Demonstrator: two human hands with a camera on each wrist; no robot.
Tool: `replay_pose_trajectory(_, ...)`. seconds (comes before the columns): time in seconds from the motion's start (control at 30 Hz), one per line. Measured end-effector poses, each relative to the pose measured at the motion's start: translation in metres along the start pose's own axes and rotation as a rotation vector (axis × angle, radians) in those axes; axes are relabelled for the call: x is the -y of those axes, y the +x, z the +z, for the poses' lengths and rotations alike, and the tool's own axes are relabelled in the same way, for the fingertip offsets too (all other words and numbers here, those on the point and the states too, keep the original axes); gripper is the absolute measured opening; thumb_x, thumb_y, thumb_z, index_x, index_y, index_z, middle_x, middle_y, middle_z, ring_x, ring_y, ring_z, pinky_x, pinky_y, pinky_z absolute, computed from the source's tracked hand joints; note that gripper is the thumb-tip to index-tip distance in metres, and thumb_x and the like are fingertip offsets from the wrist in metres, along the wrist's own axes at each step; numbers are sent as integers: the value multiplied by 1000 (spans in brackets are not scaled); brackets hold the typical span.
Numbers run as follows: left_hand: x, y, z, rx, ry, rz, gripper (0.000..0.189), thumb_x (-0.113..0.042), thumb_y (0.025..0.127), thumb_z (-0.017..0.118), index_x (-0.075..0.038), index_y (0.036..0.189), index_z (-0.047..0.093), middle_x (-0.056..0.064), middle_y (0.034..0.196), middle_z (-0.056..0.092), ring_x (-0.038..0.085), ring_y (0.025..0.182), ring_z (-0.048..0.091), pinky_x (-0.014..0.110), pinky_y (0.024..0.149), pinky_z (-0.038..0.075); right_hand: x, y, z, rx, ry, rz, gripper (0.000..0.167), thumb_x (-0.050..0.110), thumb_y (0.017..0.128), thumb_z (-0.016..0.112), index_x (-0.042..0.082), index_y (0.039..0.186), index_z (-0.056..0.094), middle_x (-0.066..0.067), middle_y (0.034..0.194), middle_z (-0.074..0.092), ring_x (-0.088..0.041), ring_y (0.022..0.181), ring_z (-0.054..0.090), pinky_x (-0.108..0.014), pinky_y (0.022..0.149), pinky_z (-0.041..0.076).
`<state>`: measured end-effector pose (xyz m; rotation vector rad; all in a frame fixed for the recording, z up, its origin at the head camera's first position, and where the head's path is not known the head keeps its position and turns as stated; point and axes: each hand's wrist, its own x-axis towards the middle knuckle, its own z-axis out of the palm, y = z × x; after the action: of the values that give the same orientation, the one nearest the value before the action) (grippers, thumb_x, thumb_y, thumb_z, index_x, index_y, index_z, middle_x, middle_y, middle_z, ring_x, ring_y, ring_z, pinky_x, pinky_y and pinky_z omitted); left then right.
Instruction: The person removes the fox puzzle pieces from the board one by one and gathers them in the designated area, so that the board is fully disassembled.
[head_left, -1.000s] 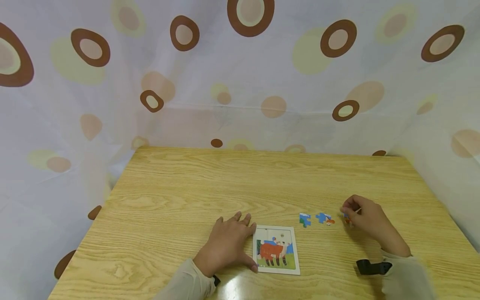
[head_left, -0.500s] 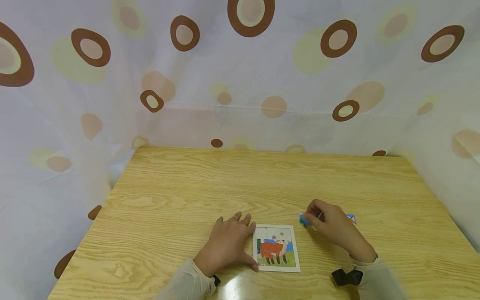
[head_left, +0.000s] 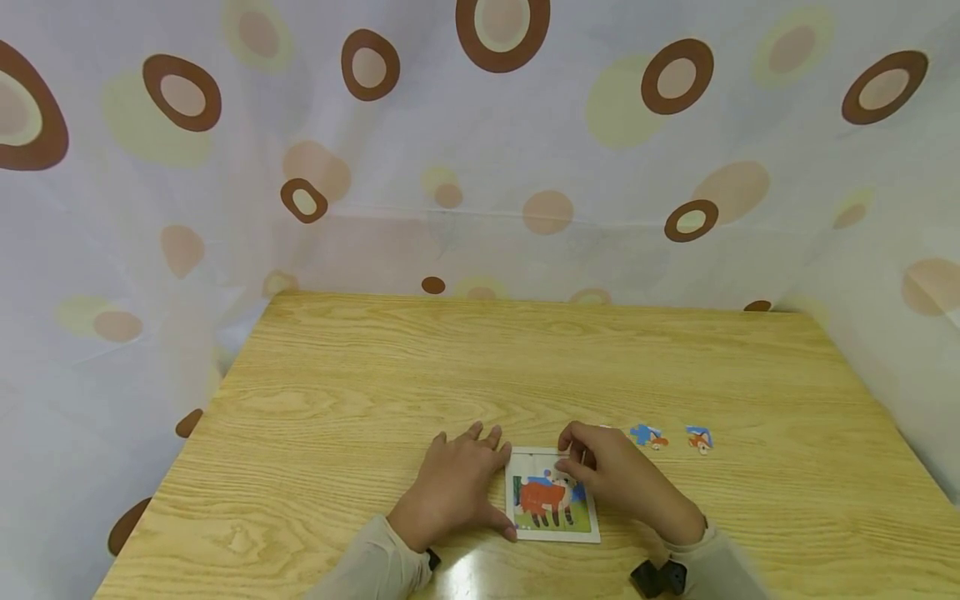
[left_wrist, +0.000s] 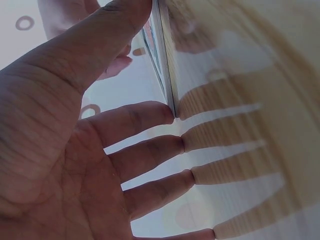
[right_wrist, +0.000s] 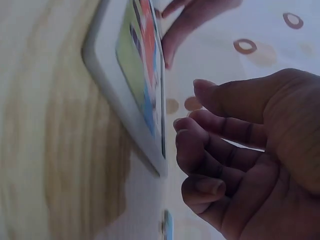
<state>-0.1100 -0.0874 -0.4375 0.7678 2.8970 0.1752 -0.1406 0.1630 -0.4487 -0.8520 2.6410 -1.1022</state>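
Observation:
A small white-framed jigsaw puzzle [head_left: 553, 537] with a reddish-brown animal picture lies flat on the wooden table. My left hand [head_left: 453, 483] is spread along its left side, thumb and index fingertip touching the frame's near and far corners. In the left wrist view, the other fingers of my left hand [left_wrist: 75, 165] reach straight to the tabletop. My right hand [head_left: 618, 471] hovers over the puzzle's upper right part, fingers loosely bent. Nothing shows between thumb and fingertips of my right hand [right_wrist: 240, 145] in the right wrist view. The upper strip of the puzzle is pale, without picture.
Right of the puzzle lie loose jigsaw pieces: one blue and orange piece [head_left: 648, 436], a farther-right piece [head_left: 700, 439], and a third piece [head_left: 605, 427] mostly hidden behind my right hand. A patterned curtain [head_left: 480, 167] hangs around the table [head_left: 375, 358].
My right hand has moved left from the rightmost loose piece, past the other pieces, to over the puzzle. The rightmost piece is now uncovered. My left hand stays where it was.

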Motion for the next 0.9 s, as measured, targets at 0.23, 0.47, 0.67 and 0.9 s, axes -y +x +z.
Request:
replay_pose_trajectory(0.23,0,1,0,2,-5,4,105,-74,59,86,-18,144,63,8,153,53,34,140,50,64,100,47,10,1,13,112,108,-94,17,8,99,69,-2,113,67,9,77,61,0,62,54,-24,57,50)
replay_pose_trajectory(0.47,0,2,3,4,-9,0,105,-74,58,86,-19,144,63,8,153,53,34,141,50,65,100,47,12,2,28,138,115,-133,19,7,99,68,-3,115,66,12,79,58,3,62,49,-22,59,50)
replay_pose_trajectory(0.67,1,2,4,2,-16,1,106,-74,57,85,-18,144,63,9,153,52,35,141,50,66,100,47,13,1,32,125,109,-148,15,9,99,69,-1,110,66,12,79,56,3,64,48,-22,59,49)
replay_pose_trajectory(0.9,1,3,2,6,-10,-1,105,-74,57,86,-19,144,63,8,153,53,35,140,50,65,100,47,17,0,30,118,102,-134,8,6,98,69,2,104,66,11,78,54,1,65,47,-23,58,46)
